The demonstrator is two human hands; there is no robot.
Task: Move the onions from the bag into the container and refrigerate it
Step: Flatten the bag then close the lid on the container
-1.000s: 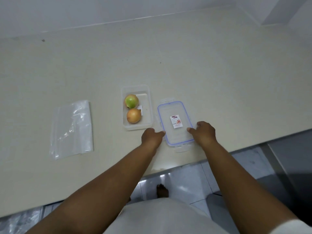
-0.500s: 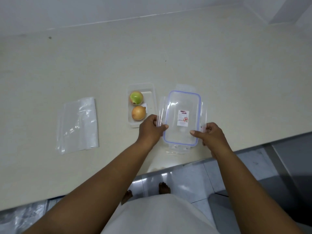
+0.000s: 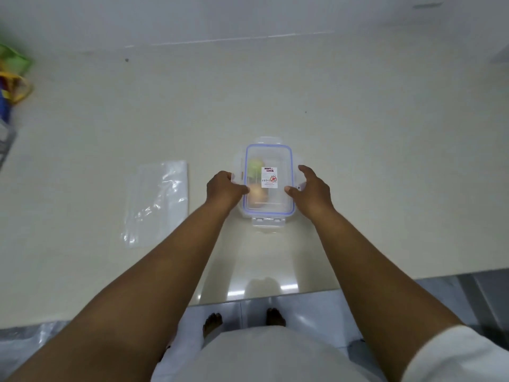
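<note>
Hands grip the lid (image 3: 268, 180) from both sides at the centre of the frame. Left hand (image 3: 224, 188) clamps the lid's left edge, thumb on top, fingers curled round the side flap. Right hand (image 3: 311, 188) clamps the right edge the same way, thumb on top, index finger raised. Lid is clear with a blue seal and a white sticker, and it sits over the container (image 3: 286, 213) on the counter (image 3: 358, 133). Two onions show blurred through the lid on its left side: green onion (image 3: 254, 166) further up the frame, brown onion (image 3: 257, 195) below it. Whether the lid is fully seated I cannot tell. Bag (image 3: 158, 201) lies flat on the counter, left of centre, well apart from the container.
</note>
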